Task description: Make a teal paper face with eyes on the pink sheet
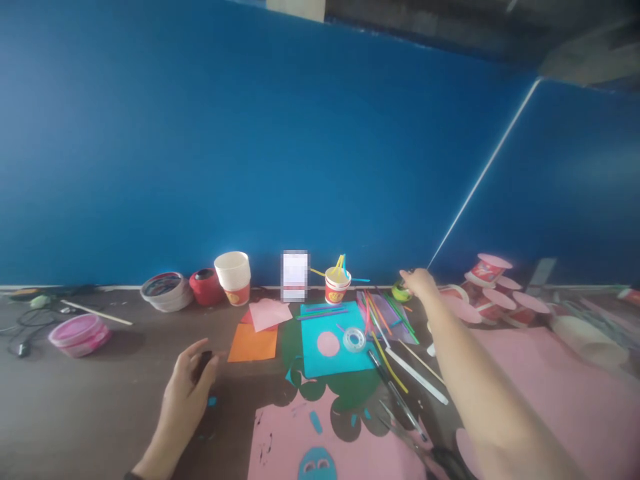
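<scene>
My left hand (187, 383) is above the brown table at the left, with a small black object (204, 363) between thumb and fingers. My right hand (419, 281) reaches to the back of the table near the wall, its fingers closed at a small green round item (401, 291); a dark bit shows at the fingertips, too small to name. Between the hands are a blue sheet (313, 353) with a pink paper circle (329, 344) and a tape roll (355, 339). A paper cup (337, 291) with yellow and blue pipe cleaners stands behind the sheet.
Scissors (407, 433), a pen (400, 397) and a white strip (417, 377) lie near my right forearm. Cut pink paper (280, 433) is in front. Pink-topped cups (487, 270) stand at the right. Stacked cups (233, 277), red yarn (205, 288) and pink tape (80, 335) are at the left.
</scene>
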Tool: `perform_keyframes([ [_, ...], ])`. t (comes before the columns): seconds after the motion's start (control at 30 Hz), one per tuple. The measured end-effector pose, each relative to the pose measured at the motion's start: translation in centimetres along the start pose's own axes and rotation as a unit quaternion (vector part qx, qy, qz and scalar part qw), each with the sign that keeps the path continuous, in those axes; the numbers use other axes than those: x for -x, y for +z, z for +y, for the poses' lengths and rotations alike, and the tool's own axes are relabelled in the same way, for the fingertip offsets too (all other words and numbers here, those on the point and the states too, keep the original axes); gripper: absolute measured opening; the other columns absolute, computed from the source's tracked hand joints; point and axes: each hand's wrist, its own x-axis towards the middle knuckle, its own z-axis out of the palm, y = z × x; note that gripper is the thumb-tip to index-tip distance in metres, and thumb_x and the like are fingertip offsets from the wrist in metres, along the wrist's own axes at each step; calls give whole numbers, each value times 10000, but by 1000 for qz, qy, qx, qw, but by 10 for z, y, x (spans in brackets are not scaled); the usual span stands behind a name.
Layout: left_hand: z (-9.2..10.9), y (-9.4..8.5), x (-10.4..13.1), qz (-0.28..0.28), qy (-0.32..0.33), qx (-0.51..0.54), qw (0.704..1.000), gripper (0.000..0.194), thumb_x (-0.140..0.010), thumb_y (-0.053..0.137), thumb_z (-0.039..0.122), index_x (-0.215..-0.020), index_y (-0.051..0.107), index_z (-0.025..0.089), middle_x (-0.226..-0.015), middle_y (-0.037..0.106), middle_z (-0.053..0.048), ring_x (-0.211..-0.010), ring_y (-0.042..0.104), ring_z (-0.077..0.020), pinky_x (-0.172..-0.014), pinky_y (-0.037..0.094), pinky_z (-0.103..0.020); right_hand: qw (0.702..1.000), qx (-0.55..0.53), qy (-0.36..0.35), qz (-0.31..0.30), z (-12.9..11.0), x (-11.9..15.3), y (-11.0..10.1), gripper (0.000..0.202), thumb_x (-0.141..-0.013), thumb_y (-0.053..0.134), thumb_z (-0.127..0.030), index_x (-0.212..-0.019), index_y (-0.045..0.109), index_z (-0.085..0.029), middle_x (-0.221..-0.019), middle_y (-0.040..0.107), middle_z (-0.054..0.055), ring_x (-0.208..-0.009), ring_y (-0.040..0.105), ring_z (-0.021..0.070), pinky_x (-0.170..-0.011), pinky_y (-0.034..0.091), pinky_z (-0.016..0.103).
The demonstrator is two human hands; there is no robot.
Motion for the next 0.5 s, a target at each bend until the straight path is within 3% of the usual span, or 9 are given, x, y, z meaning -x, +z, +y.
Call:
perform_keyframes([
  [0.27, -8, 1, -1, -10, 1, 10, 1000, 569, -695, 573, 526, -1149, 464, 202, -768, 624, -8, -500, 498, -123, -417, 451, -235, 1000, -6, -11, -2, 6, -1, 7, 278, -889, 514, -297, -1136, 535, -170, -1149, 558, 76, -944, 582, 185, -796, 497, 383],
  [0.5, -2, 0, 0, -21, -4, 17, 1000, 558, -702, 569, 515, -1149, 451, 205, -826, 643, -28, -518, 529, -134, -404, 458, -244, 991, -2, -60, 116, 4, 9, -8, 290, -885, 522, -295, -1142, 531, -163, -1153, 554, 80, -953, 580, 191, -801, 494, 387],
])
